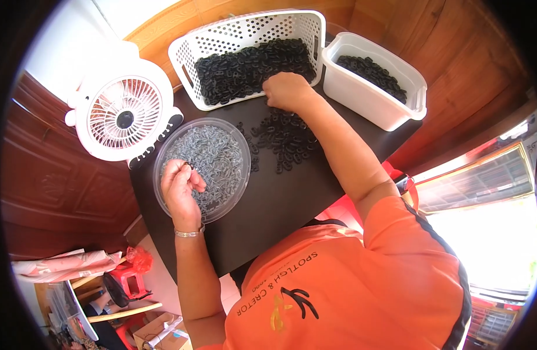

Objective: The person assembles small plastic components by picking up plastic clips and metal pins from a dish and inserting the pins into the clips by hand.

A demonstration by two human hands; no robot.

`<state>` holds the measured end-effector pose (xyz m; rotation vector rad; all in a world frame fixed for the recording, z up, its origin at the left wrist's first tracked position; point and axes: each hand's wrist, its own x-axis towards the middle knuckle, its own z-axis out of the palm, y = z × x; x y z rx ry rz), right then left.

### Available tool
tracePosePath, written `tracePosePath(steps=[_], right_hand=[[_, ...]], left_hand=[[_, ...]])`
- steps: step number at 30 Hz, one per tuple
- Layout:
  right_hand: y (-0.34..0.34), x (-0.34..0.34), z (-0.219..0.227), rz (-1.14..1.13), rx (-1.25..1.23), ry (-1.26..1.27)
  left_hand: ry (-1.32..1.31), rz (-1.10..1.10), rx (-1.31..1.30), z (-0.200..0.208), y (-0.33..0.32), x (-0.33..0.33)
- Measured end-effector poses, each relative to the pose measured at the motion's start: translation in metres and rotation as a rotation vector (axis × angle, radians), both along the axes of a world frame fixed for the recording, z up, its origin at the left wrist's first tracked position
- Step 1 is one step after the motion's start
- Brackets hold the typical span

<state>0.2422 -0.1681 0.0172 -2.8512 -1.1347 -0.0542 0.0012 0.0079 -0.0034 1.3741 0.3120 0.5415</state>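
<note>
My left hand [184, 188] is closed over a round clear tub [243, 186]. Pinched at its fingertips is a small black ring-like piece [189, 165]. Many small, thin, greyish translucent pieces [216, 149] fill the tub. My right hand [287, 91] reaches to the near rim of a white perforated basket [245, 29], its fingers bent down and together; what they hold, if anything, is hidden. Inside the basket lies a thick layer of black oval link-like pieces [233, 73]. A loose pile of similar black pieces [285, 140] is spread on the dark table under my right forearm.
A white bin [368, 105] with more black pieces stands right of the basket. Left of the tub is a white fan [124, 116]. The dark table [262, 204] has its near edge close to my body. A red stool [128, 277] stands at lower left.
</note>
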Motion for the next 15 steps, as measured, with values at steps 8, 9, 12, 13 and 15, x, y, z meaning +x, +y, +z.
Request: tracePosePath(steps=[8,9,12,13,15], right_hand=[[0.039,-0.049,-0.011,0.498,0.715,1.176],[0.044,-0.058,-0.012,0.535,0.710,1.211],[0.053,-0.080,-0.015,0.622,0.699,1.257],[0.054,-0.086,-0.015,0.609,0.762,1.217],[0.054,-0.095,-0.010,0.585,0.839,1.163]], left_hand=[[-0.061,-0.212,-0.159,0.000,-0.009,0.003],[-0.071,-0.244,-0.171,-0.002,-0.009,0.004],[-0.064,-0.270,-0.203,-0.003,-0.011,0.006],[-0.069,-0.292,-0.207,-0.003,-0.010,0.006],[-0.073,-0.312,-0.210,-0.003,-0.010,0.006]])
